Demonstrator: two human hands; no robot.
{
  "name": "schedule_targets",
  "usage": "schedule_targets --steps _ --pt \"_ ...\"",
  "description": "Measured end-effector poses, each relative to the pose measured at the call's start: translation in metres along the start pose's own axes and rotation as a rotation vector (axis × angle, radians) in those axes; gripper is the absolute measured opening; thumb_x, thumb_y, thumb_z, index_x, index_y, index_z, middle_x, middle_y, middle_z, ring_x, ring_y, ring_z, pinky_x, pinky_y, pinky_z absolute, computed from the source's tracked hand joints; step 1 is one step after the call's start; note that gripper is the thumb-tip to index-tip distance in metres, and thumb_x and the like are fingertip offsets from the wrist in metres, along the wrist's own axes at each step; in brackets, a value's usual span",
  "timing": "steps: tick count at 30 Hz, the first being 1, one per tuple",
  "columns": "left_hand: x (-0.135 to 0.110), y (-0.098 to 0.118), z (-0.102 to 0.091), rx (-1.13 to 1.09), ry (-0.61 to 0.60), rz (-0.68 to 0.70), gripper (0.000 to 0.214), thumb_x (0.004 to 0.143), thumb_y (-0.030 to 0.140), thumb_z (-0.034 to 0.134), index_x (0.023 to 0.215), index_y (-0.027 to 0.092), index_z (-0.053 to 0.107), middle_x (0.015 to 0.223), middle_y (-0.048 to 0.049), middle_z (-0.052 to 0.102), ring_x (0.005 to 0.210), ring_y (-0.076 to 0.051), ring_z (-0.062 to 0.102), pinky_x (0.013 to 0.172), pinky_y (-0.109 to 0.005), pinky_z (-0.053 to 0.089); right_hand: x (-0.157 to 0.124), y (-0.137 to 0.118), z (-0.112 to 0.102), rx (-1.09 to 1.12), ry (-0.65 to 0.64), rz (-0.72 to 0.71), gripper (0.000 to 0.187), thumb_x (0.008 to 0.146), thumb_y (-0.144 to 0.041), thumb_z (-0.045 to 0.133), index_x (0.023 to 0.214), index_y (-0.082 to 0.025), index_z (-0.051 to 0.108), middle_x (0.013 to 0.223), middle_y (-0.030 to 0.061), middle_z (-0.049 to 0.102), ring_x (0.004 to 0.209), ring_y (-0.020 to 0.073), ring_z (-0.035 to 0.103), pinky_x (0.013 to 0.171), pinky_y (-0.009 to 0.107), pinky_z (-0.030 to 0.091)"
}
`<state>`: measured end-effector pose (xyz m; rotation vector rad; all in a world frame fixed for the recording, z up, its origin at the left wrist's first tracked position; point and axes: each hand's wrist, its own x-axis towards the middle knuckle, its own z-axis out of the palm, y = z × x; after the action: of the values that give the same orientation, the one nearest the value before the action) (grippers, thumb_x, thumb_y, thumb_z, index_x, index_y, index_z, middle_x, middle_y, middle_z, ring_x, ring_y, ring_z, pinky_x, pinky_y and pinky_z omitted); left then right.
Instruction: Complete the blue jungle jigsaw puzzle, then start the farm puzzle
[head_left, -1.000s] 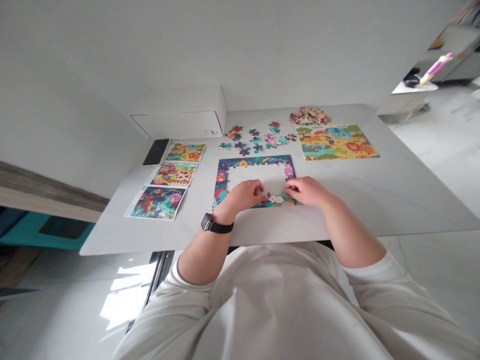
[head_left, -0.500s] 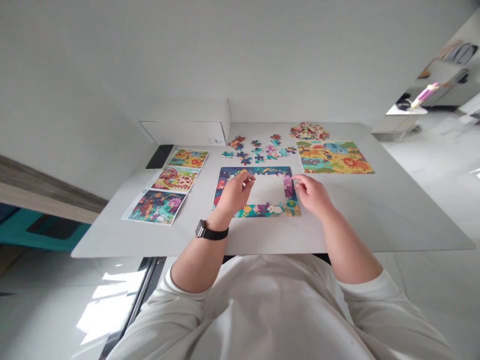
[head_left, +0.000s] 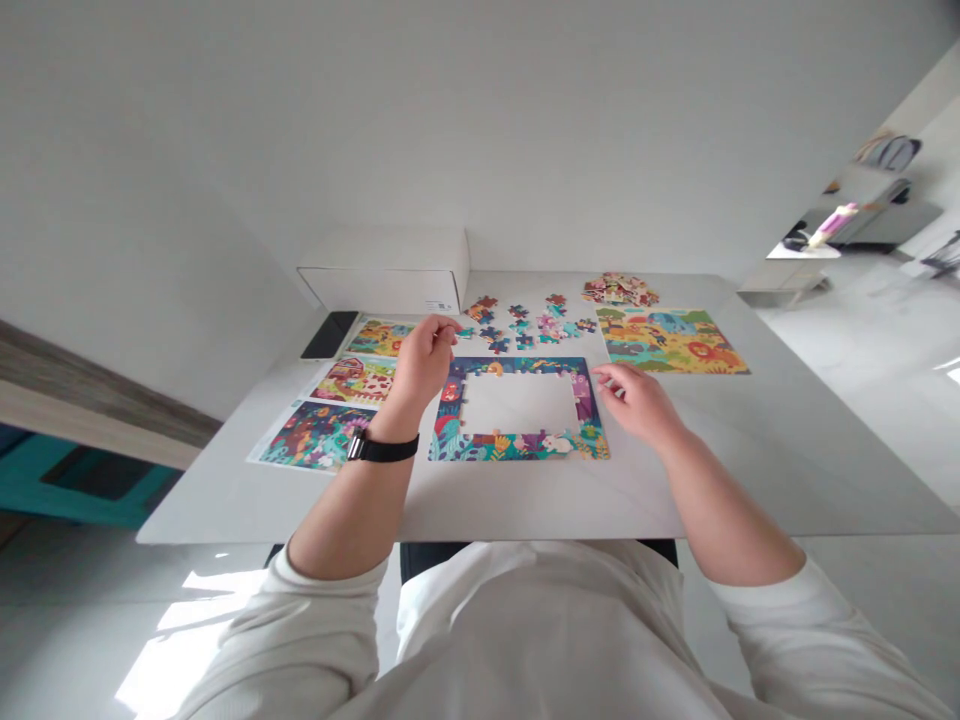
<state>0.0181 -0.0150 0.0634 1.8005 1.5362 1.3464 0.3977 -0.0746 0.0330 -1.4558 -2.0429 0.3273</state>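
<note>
A puzzle frame (head_left: pixel 450 420) lies on the white table (head_left: pixel 750 450) in front of me, its border joined and its middle bare. My left hand (head_left: pixel 421 362), with a black watch on the wrist, reaches past the frame's far left corner. Its fingertips are pinched at a teal loose piece (head_left: pixel 466 332). Several more loose pieces (head_left: pixel 525 320) lie just beyond the frame. My right hand (head_left: pixel 636 402) hovers by the frame's right edge with its fingers loosely spread and nothing in them.
A finished yellow animal puzzle (head_left: pixel 671 340) lies at the right, with a heap of pieces (head_left: pixel 619 290) behind it. Three picture cards (head_left: pixel 352 380) and a black phone (head_left: pixel 328 334) sit at the left. A white box (head_left: pixel 386 275) stands at the back.
My left hand left the frame's near edge and moved up and left to the loose pieces. My right hand shifted from the near edge to the frame's right side. The camera tilted up.
</note>
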Motion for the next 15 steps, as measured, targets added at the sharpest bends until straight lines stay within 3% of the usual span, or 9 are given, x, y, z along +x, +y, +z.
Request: schedule_targets --steps 4,8,12,15 --pt "-0.004 -0.024 0.013 -0.022 -0.036 -0.123 0.025 0.090 0.040 0.064 0.097 0.020 0.076 0.081 -0.0027 0.073 0.061 -0.014 0.057 0.058 -0.026 0.041 0.020 0.013 -0.011 -0.091 -0.040 0.005 0.031 0.098 -0.025 0.062 0.126 -0.026 0.074 0.114 0.0089 0.079 0.084 0.0215 0.074 0.087 0.038 0.060" --pt "-0.007 -0.030 0.014 0.009 -0.063 -0.158 0.030 0.082 0.048 0.075 0.074 0.020 0.067 0.062 0.0015 0.061 0.057 -0.014 0.049 0.056 -0.026 0.035 0.053 0.031 -0.013 -0.188 -0.093 0.087 0.030 0.096 -0.020 0.064 0.123 -0.023 0.077 0.111 0.0093 0.082 0.091 0.0237 0.076 0.090 0.037 0.059" --pt "-0.008 -0.030 0.010 0.065 -0.029 -0.136 0.056 0.095 0.065 0.061 0.060 0.022 0.051 0.054 0.0016 0.048 0.054 -0.014 0.044 0.054 -0.028 0.029 0.092 0.044 -0.001 -0.254 -0.136 0.172 0.029 0.095 -0.020 0.067 0.121 -0.020 0.080 0.113 0.0117 0.084 0.100 0.0260 0.078 0.094 0.037 0.059" --pt "-0.009 -0.033 0.013 0.013 -0.042 -0.142 0.057 0.103 0.067 0.046 0.073 0.022 0.063 0.062 -0.0005 0.056 0.057 -0.015 0.050 0.054 -0.028 0.033 0.117 0.048 0.013 -0.286 -0.138 0.209 0.028 0.094 -0.020 0.069 0.120 -0.022 0.081 0.118 0.0115 0.084 0.105 0.0263 0.078 0.095 0.035 0.059"
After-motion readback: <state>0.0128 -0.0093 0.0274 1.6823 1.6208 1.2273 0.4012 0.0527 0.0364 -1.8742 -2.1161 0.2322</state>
